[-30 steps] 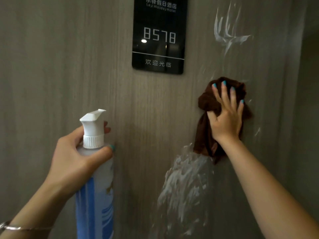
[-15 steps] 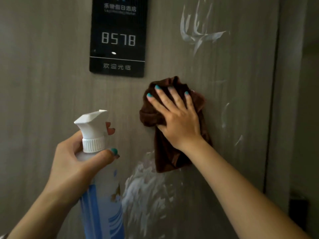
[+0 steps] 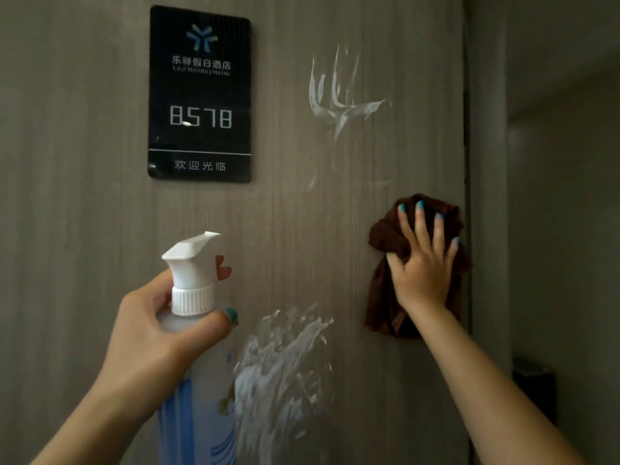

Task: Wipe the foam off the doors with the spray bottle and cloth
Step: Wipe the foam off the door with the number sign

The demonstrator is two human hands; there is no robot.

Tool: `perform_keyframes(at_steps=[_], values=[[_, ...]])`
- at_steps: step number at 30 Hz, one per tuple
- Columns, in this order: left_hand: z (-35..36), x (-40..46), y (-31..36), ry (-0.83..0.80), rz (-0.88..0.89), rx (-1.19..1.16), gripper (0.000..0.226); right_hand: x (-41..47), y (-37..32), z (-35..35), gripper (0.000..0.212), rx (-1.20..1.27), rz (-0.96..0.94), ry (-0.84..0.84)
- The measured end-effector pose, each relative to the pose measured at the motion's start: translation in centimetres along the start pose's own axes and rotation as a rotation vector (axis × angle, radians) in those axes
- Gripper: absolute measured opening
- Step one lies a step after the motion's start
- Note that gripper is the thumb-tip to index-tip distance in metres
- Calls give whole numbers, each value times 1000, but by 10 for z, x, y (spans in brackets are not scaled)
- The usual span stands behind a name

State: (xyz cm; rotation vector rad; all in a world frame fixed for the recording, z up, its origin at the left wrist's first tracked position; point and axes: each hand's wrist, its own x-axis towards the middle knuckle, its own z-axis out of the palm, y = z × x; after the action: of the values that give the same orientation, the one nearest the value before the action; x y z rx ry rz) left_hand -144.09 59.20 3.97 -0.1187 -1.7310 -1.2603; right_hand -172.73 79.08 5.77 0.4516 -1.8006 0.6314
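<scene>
R hand (image 3: 423,263) had swept the brown cloth (image 3: 382,297) from mid-door out to the right edge of the door (image 3: 295,229) — fingers flat, pressing it on. Middle strip looked wiped, so progress, but top foam streaks (image 3: 339,102) and the big lower foam patch (image 3: 278,374) were untouched vs 1 s ago. L hand (image 3: 151,333) gripped the spray bottle (image 3: 193,380) by the neck — same spot as before, below the room sign (image 3: 200,92).

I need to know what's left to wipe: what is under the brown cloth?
The right hand presses the brown cloth flat on the door. Any foam beneath is covered and cannot be seen.
</scene>
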Motion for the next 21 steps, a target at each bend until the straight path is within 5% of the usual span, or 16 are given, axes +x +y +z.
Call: perform_keyframes(at_steps=[7, 15, 21], values=[[69, 37, 6, -88, 9, -13, 59, -13, 18, 10, 73, 37, -195, 44], [131, 96, 52, -102, 34, -165, 55, -15, 20, 12, 77, 35, -215, 83], [142, 127, 94, -51, 82, -98, 28, -11, 21, 10, 73, 49, -229, 78]])
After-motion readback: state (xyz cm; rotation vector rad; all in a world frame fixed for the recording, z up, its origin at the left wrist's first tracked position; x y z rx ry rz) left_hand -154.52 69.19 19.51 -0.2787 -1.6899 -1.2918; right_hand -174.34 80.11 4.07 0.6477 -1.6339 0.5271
